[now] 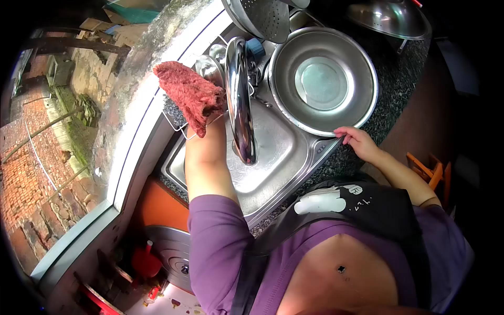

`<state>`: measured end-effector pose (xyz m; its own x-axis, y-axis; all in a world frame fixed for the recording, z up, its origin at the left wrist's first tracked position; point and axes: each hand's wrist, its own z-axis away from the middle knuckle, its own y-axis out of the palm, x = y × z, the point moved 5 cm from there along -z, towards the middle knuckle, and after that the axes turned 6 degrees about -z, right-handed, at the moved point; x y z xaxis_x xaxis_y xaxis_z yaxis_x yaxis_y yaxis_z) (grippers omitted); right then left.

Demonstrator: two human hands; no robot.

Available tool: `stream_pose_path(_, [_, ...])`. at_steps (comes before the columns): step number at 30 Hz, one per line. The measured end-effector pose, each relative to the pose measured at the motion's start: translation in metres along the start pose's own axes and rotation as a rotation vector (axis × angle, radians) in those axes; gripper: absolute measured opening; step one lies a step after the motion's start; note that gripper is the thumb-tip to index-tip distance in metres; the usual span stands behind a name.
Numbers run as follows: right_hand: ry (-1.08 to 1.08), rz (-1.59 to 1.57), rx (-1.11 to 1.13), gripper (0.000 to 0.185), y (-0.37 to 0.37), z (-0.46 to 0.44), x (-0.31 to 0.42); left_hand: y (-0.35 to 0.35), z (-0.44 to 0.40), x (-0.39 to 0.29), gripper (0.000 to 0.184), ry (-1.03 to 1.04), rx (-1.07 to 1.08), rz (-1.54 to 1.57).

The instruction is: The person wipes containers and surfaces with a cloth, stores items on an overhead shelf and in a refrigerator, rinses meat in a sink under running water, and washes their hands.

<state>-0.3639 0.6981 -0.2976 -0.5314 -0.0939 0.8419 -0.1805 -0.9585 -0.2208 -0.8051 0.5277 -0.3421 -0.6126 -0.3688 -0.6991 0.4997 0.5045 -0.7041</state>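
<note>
My left forearm [208, 157] reaches across the sink [270, 149] towards the window side. A crumpled red cloth [191, 94] covers the left hand, so its fingers are hidden and I cannot tell whether it grips anything. That cloth lies against a wire rack [179, 129] behind the curved chrome faucet [240, 100]. My right hand [356, 140] is at the near rim of a round steel basin [359, 79]. Its fingers stretch loosely, with the tips at the rim. A little clear liquid seems to lie in the basin's bottom.
A perforated steel colander [268, 21] and a blue cap [255, 48] are beyond the faucet. A metal lid or pan [388, 18] rests on the dark speckled counter [404, 68]. The window frame [139, 152] borders the sink on the left. A large round lid [170, 252] stands below.
</note>
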Motion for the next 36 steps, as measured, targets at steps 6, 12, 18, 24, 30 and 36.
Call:
stream_pose_path(6, [-0.001,-0.033,0.009,0.052,0.001,0.000,0.023,-0.004,0.023,0.000,0.027,0.100,0.037,0.027])
stream_pose_path(12, [0.006,-0.074,-0.012,0.052,-0.005,0.009,0.018,-0.008,0.109,-0.007,0.024,-0.015,-0.120,-0.121])
stream_pose_path(18, [-0.095,-0.104,0.165,0.044,0.041,-0.018,0.041,0.034,0.218,0.019,0.016,-0.651,-0.401,0.467])
stream_pose_path(24, [-0.513,0.330,0.101,0.060,0.114,-0.097,0.122,0.085,0.226,-0.067,0.026,-0.714,-0.338,0.990])
stream_pose_path(30, [-0.347,0.422,0.392,0.083,0.159,-0.104,0.112,0.082,0.217,-0.123,0.035,-0.554,-0.302,0.532])
stream_pose_path(36, [-0.503,0.336,0.210,0.026,0.141,-0.114,0.099,0.033,0.254,-0.126,0.042,-0.550,-0.161,0.164])
